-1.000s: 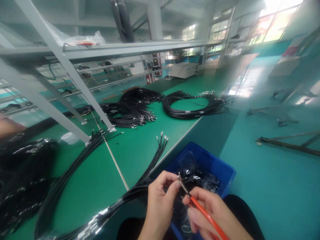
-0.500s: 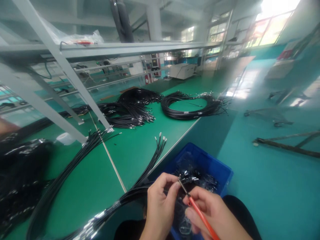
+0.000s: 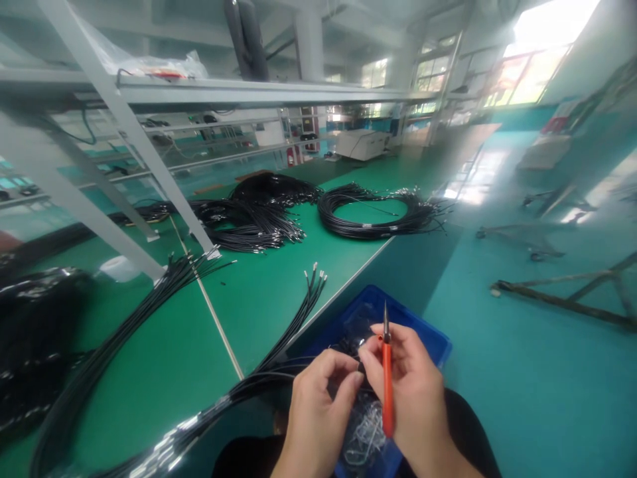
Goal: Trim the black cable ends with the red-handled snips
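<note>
Above the blue bin, my left hand (image 3: 323, 398) is closed, thumb and forefinger pinching a small black piece (image 3: 361, 366) that looks like a cable end. Close beside it, my right hand (image 3: 411, 388) grips red-handled needle-nose pliers (image 3: 387, 385), their pointed metal tip aimed up and away. The right thumb and forefinger are also at the black piece; whether they grip it is hard to tell. From the left, a bundle of black cables (image 3: 249, 382) with silvery ends runs behind my left hand.
Below my hands stands a blue bin (image 3: 440, 342) holding clear plastic bags and small parts. Coiled black cables (image 3: 358, 229) and further cable piles (image 3: 249, 226) lie on the green table (image 3: 269, 299). White shelf posts (image 3: 149, 153) rise at left. A wheeled frame (image 3: 562, 299) stands on the floor.
My right hand has turned the pliers from pointing at the left fingertips to pointing upward, and its fingers have come up beside the left ones. The left hand keeps its pinch.
</note>
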Demonstrator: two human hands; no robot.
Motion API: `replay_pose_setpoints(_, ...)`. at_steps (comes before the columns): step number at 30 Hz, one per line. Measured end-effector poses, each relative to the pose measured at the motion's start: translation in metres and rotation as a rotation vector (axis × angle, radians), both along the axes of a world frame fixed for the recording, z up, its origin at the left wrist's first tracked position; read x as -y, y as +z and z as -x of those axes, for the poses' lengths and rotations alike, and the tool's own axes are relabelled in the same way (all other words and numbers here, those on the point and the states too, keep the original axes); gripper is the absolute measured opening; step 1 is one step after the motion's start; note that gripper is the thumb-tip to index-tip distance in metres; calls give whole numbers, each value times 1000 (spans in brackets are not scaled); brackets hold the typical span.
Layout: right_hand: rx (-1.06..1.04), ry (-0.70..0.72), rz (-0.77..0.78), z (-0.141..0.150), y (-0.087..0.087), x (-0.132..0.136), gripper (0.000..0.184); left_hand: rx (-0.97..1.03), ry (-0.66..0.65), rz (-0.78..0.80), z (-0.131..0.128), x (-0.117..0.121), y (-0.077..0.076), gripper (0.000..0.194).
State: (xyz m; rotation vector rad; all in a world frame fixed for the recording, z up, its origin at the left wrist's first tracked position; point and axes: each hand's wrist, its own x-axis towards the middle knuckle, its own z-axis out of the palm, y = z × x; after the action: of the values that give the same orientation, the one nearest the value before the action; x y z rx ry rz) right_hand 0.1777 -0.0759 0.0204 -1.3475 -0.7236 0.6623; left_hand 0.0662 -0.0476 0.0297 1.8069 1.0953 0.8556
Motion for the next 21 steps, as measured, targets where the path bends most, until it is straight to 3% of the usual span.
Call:
replay_pose_setpoints(14, -463, 112, -47, 17, 2, 10, 37, 62, 61, 5, -3, 3, 2, 14)
replay_pose_setpoints(21, -476, 101, -29, 11, 3, 10, 35, 32, 36, 3, -1, -2, 2, 13)
